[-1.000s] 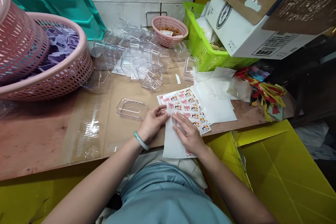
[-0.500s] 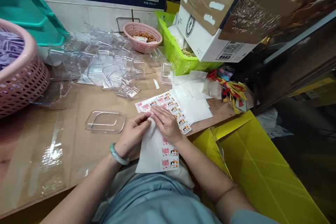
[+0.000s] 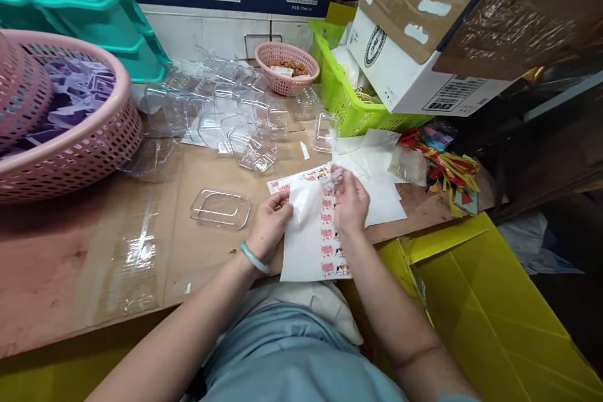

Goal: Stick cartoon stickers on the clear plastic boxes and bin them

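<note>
My left hand (image 3: 269,225), a green bangle at its wrist, pinches the left edge of a sticker sheet (image 3: 304,254). The sheet is blank white on its left, with a column of pink-lettered and cat-picture stickers along its right side. My right hand (image 3: 352,201) is over the upper right of the sheet, fingertips pinched together and blurred, with a small pale pinkish sticker (image 3: 336,174) at them. Another printed sheet (image 3: 279,186) lies partly underneath. Left of my left hand, a clear plastic box (image 3: 221,208) rests on the cardboard-covered table.
Several clear plastic boxes (image 3: 254,147) are heaped behind. A large pink basket (image 3: 120,132) holds purple packets; a small pink basket (image 3: 287,83) holds brown pieces. White papers (image 3: 384,201), a green basket (image 3: 348,119), cartons (image 3: 405,69) and red-yellow ribbons (image 3: 447,166) are to the right.
My hands were together at the sheet's top. Now they are apart, the right one moved right and up with a small sticker, the left still on the sheet. The view has shifted left.
</note>
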`<state>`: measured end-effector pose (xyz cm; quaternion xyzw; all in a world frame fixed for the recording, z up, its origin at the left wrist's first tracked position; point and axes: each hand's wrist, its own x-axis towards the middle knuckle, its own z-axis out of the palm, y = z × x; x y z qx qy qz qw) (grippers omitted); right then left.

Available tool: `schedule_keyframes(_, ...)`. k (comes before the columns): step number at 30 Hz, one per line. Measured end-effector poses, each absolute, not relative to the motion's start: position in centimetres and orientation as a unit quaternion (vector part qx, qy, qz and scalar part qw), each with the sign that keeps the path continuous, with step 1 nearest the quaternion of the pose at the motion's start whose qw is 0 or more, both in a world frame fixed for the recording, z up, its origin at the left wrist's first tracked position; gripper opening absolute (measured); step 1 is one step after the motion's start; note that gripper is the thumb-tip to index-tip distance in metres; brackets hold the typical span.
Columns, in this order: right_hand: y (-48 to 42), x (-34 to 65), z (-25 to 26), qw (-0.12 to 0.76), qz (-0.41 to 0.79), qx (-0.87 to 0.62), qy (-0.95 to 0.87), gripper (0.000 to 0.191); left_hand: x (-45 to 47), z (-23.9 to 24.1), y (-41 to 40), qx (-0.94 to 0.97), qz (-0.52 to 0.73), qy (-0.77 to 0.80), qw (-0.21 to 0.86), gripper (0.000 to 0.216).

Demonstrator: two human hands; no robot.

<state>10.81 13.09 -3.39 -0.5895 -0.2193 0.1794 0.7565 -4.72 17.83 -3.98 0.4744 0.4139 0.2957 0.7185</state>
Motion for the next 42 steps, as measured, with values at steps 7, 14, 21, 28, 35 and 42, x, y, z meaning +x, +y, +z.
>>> schedule_keyframes(7,11.1,11.0,0.2,0.646,-0.069,-0.633,-0.421,0.033,-5.9,0.0,14.6,0.639,0.411,0.365,0.539,0.047)
schedule_keyframes(14,8.7,3.8,-1.2,0.415,0.026,-0.589,-0.693,0.054,-8.1,0.7,14.8,0.31,0.363,0.327,0.815,0.023)
schedule_keyframes(21,10.3,2.5,-1.9,0.58,0.433,-0.574,-0.383,0.033,-11.6,0.5,15.8,0.373,0.336,0.345,0.793,0.024)
schedule_keyframes(28,12.4,4.6,-0.4,0.706,0.371,-0.554,-0.239,0.021,-17.5,-1.0,21.1,0.773,0.357,0.385,0.357,0.054)
schedule_keyframes(35,11.9,3.0,-0.1,0.681,0.434,-0.535,-0.248,0.021,-19.7,-1.7,23.6,0.769,0.236,0.366,0.468,0.055)
schedule_keyframes(42,12.6,0.6,0.5,0.62,0.47,-0.564,-0.277,0.024,-17.6,-1.5,21.4,0.63,0.297,0.382,0.607,0.039)
